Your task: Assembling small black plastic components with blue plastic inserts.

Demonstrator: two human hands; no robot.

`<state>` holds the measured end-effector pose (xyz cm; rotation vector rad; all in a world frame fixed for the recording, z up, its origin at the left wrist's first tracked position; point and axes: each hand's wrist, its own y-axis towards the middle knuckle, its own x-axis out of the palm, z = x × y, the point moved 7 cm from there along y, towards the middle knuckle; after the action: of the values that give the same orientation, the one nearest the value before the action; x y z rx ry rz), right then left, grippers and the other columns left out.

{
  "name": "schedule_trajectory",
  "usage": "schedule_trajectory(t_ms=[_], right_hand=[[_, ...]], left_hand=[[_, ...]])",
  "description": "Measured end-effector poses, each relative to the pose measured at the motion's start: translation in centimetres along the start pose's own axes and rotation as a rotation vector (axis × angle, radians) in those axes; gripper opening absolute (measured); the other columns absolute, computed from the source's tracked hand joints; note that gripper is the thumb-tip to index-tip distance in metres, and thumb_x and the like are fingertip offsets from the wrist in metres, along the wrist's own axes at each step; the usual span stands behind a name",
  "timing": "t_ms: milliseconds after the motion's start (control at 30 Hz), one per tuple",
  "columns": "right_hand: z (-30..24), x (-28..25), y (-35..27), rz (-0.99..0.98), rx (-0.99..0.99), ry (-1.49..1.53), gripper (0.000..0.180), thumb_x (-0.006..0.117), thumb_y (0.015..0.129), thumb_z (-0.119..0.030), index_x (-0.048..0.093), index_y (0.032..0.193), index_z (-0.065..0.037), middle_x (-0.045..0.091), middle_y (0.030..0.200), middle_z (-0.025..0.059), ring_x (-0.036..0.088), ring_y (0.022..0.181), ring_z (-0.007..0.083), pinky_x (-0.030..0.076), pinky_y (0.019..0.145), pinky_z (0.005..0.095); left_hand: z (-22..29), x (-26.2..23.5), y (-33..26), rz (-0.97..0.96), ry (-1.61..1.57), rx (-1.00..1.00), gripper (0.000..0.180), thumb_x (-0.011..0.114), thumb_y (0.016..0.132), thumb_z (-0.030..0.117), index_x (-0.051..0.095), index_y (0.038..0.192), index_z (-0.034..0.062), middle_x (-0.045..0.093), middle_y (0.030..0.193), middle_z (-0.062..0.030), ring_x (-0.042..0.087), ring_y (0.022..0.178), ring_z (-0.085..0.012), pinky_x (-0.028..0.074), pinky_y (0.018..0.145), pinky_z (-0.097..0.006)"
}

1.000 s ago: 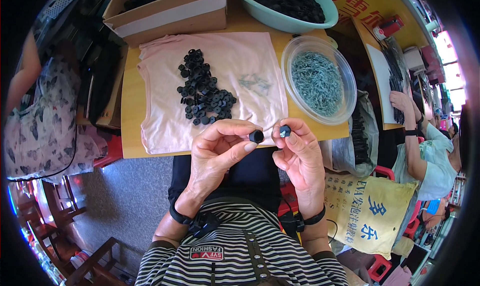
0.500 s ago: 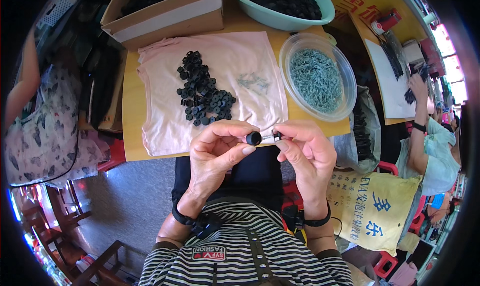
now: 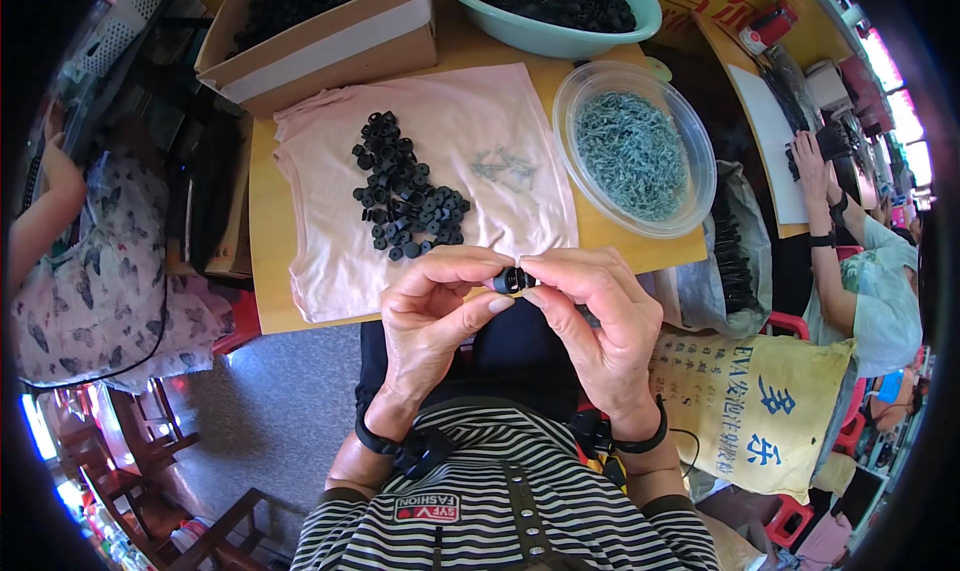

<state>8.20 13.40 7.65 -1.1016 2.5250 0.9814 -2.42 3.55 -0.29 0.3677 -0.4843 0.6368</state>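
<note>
Between finger and thumb, my left hand [image 3: 428, 316] pinches a small black plastic cylinder [image 3: 506, 281]. Against its right end sits a small black cap [image 3: 525, 279], gripped by my right hand [image 3: 604, 321]. The two parts meet just off the table's near edge, and the metal piece between them is hidden. Beyond my hands, a pile of small black plastic parts [image 3: 403, 191] lies on a pale pink cloth [image 3: 325, 186]. To the pile's right rest several loose silver screws [image 3: 505, 166].
A round clear tub [image 3: 708, 186] of screws stands right of the cloth. At the back are a cardboard box [image 3: 335, 46] and a pale green basin [image 3: 560, 37], both full of black parts. A yellow sack [image 3: 745, 411] lies right. Other people sit on both sides.
My hands have come together. The cap and thin metal piece in my right hand have moved left into the black cylinder, closing the gap where the metal showed.
</note>
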Motion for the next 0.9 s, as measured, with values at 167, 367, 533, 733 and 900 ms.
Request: schedule_trajectory(t_ms=[167, 367, 533, 733, 900], right_hand=[[0.0, 0.2, -0.2, 0.006, -0.035, -0.054, 0.028, 0.070, 0.074, 0.002, 0.067, 0.101, -0.002, 0.065, 0.090, 0.0083, 0.062, 0.080, 0.0215, 0.049, 0.069, 0.0298], [0.4, 0.5, -0.6, -0.006, -0.012, -0.052, 0.028, 0.067, 0.076, 0.003, 0.066, 0.104, -0.001, 0.064, 0.093, 0.0101, 0.061, 0.081, 0.0226, 0.050, 0.070, 0.0303], [1.1, 0.8, -0.7, -0.005, 0.085, 0.000, 0.025, 0.064, 0.079, 0.004, 0.066, 0.104, -0.001, 0.063, 0.091, 0.0107, 0.061, 0.080, 0.0233, 0.050, 0.068, 0.0304], [2.3, 1.5, -0.5, -0.033, 0.176, 0.081, 0.023, 0.063, 0.081, 0.004, 0.065, 0.103, 0.000, 0.062, 0.088, 0.0112, 0.061, 0.079, 0.0237, 0.050, 0.067, 0.0306], [2.0, 2.0, 0.0, -0.075, 0.089, 0.048, 0.030, 0.065, 0.079, 0.005, 0.062, 0.108, 0.000, 0.060, 0.092, 0.0115, 0.059, 0.079, 0.0230, 0.050, 0.065, 0.0302]], left_hand=[[0.0, 0.0, -0.1, 0.011, 0.061, 0.000, 0.028, 0.069, 0.075, -0.011, 0.063, 0.101, -0.0023, 0.060, 0.109, -0.0147, 0.057, 0.103, -0.0200, 0.049, 0.090, -0.031], [-0.1, -0.2, 0.1, 0.037, 0.140, 0.018, 0.024, 0.070, 0.075, -0.009, 0.066, 0.098, -0.0020, 0.062, 0.107, -0.0155, 0.059, 0.099, -0.0204, 0.049, 0.087, -0.031], [-0.1, -0.3, 0.1, 0.048, 0.207, 0.042, 0.021, 0.072, 0.074, -0.008, 0.067, 0.094, -0.0017, 0.064, 0.103, -0.0168, 0.061, 0.096, -0.0202, 0.049, 0.084, -0.030], [0.1, -0.6, 0.4, 0.039, 0.269, 0.076, 0.020, 0.071, 0.074, -0.008, 0.067, 0.093, -0.0018, 0.065, 0.103, -0.0165, 0.061, 0.096, -0.0201, 0.049, 0.083, -0.030], [-0.9, -0.9, 0.5, 0.107, 0.089, -0.044, 0.019, 0.070, 0.076, -0.008, 0.067, 0.093, -0.0012, 0.063, 0.106, -0.0164, 0.060, 0.096, -0.0187, 0.050, 0.085, -0.030]])
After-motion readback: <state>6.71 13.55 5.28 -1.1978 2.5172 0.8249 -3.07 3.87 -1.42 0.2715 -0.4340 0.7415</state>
